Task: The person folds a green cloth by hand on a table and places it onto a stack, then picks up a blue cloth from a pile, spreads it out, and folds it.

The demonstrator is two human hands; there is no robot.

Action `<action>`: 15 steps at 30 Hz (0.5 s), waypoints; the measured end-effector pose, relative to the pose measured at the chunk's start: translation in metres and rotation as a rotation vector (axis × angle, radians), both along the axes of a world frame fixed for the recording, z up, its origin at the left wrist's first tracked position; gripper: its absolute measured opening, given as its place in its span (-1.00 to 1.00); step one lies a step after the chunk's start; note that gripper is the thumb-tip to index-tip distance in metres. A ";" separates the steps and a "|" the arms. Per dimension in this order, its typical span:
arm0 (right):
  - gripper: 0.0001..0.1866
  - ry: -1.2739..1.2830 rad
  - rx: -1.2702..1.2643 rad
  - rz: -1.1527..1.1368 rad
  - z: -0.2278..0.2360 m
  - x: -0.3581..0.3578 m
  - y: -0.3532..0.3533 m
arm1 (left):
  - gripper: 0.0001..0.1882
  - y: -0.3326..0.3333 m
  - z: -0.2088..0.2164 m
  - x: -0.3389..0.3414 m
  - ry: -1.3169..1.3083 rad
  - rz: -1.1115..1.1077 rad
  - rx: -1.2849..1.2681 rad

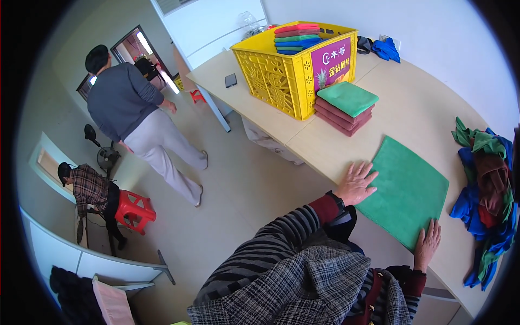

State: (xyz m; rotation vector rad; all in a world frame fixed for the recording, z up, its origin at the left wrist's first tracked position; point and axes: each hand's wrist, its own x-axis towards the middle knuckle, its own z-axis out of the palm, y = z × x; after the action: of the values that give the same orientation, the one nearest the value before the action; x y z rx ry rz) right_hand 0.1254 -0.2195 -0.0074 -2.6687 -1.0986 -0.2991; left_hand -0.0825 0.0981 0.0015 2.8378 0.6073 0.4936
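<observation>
A green cloth (403, 189) lies spread flat on the table, its near edge along the table's front edge. My left hand (356, 183) rests at its left side, fingers apart, the fingertips touching the cloth's edge. At the near right corner my right hand (427, 245) lies with its fingers stretched out over the cloth's edge. Neither hand grips anything. Just beyond the cloth sits a stack of folded brown cloths (344, 120) with a folded green cloth (347, 98) on top.
Behind the stack stands a yellow plastic crate (276, 76) holding folded cloths (297, 38) in several colours. A loose heap of cloths (490, 184) lies at the right. A phone (231, 80) lies left of the crate. Two people stand or bend at the left, near a red stool (135, 210).
</observation>
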 end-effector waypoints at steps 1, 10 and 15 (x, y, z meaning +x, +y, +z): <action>-0.44 0.001 0.004 0.002 0.000 0.000 0.001 | -0.34 0.000 0.000 0.000 -0.008 0.001 0.003; -0.44 -0.003 0.008 0.010 0.001 0.001 0.006 | -0.35 0.005 0.001 -0.001 -0.023 0.004 0.019; -0.43 0.013 0.072 0.034 -0.001 0.000 -0.002 | -0.32 -0.004 0.004 -0.007 -0.064 0.020 0.003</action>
State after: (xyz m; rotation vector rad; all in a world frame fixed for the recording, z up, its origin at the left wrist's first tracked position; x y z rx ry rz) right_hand 0.1259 -0.2211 -0.0080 -2.5831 -1.1070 -0.3078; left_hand -0.0892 0.0946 0.0059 2.8089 0.6242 0.5873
